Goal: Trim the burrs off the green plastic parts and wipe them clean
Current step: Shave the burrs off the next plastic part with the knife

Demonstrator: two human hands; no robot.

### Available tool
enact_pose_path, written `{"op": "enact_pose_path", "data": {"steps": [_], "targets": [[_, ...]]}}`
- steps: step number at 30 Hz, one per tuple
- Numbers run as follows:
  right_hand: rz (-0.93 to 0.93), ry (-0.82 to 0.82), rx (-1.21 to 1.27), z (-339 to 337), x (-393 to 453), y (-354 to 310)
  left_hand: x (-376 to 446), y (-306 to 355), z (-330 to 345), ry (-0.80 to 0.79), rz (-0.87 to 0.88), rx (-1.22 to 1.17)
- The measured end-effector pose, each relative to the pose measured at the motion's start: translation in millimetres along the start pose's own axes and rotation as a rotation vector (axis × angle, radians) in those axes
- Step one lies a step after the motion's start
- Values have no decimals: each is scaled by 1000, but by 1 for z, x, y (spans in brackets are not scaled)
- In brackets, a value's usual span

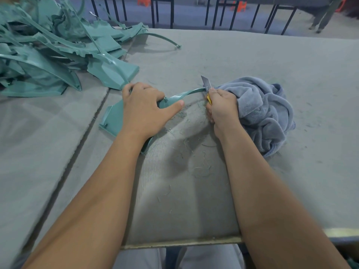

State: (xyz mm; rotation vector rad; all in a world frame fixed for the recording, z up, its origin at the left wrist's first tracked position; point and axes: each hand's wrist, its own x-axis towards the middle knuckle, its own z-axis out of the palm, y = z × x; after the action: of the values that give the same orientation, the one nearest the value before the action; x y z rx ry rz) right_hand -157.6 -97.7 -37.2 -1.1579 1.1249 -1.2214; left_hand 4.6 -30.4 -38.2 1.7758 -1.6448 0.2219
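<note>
A green plastic part [113,118] lies on the grey table mat in front of me, with a thin curved arm [191,92] reaching right. My left hand [144,108] presses down on the part's middle, fingers wrapped over its far edge. My right hand [221,108] grips a yellow-handled utility knife [206,83]; its blade points up and meets the tip of the curved arm. The same hand also holds a bunched blue-grey cloth [266,111], which spreads to the right.
A big pile of green plastic parts [54,47] fills the far left of the table [272,61]. Green shavings [194,152] litter the mat between my arms. A seam [83,133] runs between two table sections. Chair legs and a standing person are beyond the far edge.
</note>
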Motion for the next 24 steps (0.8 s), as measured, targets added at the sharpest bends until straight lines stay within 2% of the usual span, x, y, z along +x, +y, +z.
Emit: {"op": "enact_pose_path", "data": {"steps": [24], "targets": [[54, -55, 11, -7, -1, 0, 0, -1, -1, -21, 2, -31]]}}
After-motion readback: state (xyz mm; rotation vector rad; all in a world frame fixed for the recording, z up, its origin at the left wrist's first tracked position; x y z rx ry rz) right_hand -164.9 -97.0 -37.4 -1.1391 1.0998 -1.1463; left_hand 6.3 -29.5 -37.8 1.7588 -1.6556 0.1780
